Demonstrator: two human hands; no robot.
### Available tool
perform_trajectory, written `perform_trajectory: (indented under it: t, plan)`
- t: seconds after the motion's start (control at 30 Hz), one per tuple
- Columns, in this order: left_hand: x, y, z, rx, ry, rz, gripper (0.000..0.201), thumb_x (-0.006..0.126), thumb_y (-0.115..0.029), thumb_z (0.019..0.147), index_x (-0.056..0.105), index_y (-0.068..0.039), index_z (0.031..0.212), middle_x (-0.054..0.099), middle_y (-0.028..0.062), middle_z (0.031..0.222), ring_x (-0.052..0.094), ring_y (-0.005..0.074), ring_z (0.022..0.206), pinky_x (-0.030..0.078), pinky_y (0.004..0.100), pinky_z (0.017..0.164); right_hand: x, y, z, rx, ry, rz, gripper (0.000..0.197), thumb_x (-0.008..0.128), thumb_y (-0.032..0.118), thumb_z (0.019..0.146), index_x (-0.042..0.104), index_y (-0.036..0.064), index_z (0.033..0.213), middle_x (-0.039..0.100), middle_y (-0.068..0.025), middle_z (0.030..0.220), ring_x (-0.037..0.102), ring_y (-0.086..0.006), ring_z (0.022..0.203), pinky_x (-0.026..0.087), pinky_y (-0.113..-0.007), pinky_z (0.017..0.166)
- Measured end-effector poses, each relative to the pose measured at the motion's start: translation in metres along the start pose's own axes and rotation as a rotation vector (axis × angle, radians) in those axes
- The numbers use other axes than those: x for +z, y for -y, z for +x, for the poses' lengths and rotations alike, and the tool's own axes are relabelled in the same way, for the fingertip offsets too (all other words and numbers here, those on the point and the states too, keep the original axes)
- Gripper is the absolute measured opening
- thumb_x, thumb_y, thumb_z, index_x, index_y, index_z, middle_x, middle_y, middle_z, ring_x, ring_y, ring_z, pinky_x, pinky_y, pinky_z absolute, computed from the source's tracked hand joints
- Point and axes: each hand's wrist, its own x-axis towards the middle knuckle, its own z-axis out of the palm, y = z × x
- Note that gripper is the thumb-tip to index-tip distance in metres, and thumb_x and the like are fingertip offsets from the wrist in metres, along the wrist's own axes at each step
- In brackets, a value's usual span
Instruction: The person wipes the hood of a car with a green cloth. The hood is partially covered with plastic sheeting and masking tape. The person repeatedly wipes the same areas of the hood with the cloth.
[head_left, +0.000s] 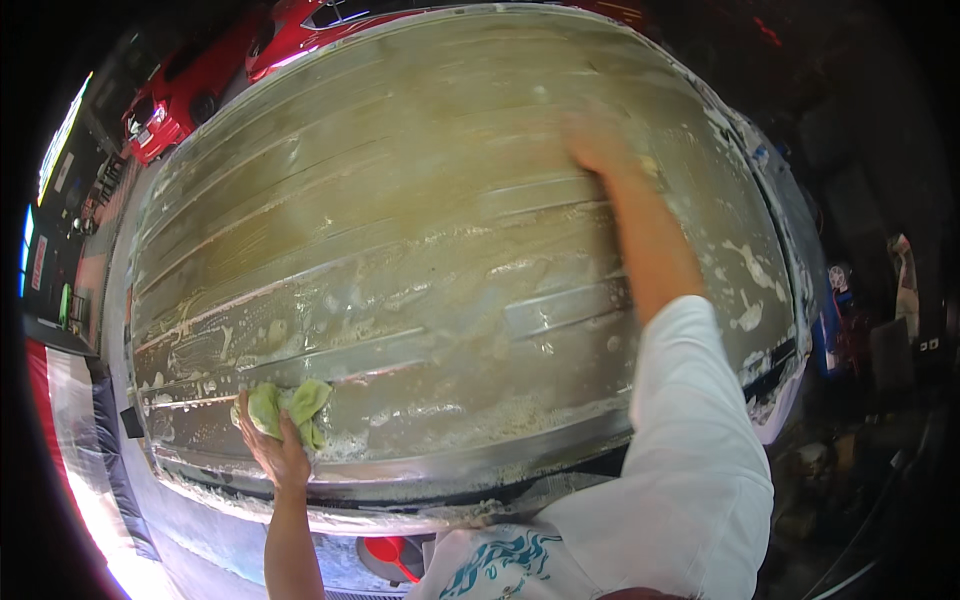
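A wide ribbed roof panel (420,230), which looks like a vehicle's roof, spreads in front of me, wet and streaked with white suds. Near its front left edge my left hand (272,438) is closed round a bunched, yellow-green cloth (290,405), pressing it on the soapy surface. My right hand (595,145) reaches far across the panel on the right. Motion smears its fingers, and whatever it may hold cannot be made out. Foam patches (750,270) lie on the panel to the right of my right arm.
Whitish covering (330,520) runs along the panel's near edge, just in front of my body. Beyond the far left side stand red cars (165,115). A red object (390,555) sits low beside me. Dark clutter (870,330) fills the right side.
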Motion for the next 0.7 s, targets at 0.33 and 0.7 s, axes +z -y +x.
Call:
perform_trajectory:
  t: [0.33, 0.7]
  plan:
    - [0.018, -0.006, 0.013, 0.067, 0.006, -0.041, 0.077, 0.062, -0.023, 0.098, 0.030, -0.007, 0.165, 0.043, 0.0242, 0.161, 0.041, 0.0469, 0.147, 0.029, 0.0545, 0.123, 0.031, 0.063, -0.040, -0.132, -0.020, -0.264, 0.058, 0.039, 0.033, 0.108, 0.051, -0.0073, 0.147, 0.051, -0.0300, 0.154, 0.049, -0.0438, 0.143, 0.036, -0.050, 0.123]
    - [0.023, -0.019, 0.016, 0.063, 0.028, -0.014, 0.079, 0.062, -0.024, 0.099, 0.026, -0.009, 0.167, 0.040, 0.0264, 0.163, 0.039, 0.0473, 0.149, 0.027, 0.0537, 0.124, 0.074, 0.095, -0.046, -0.158, -0.226, -0.353, 0.054, 0.040, 0.030, 0.107, 0.053, -0.0020, 0.148, 0.052, -0.0277, 0.154, 0.054, -0.0406, 0.140, 0.045, -0.050, 0.115]
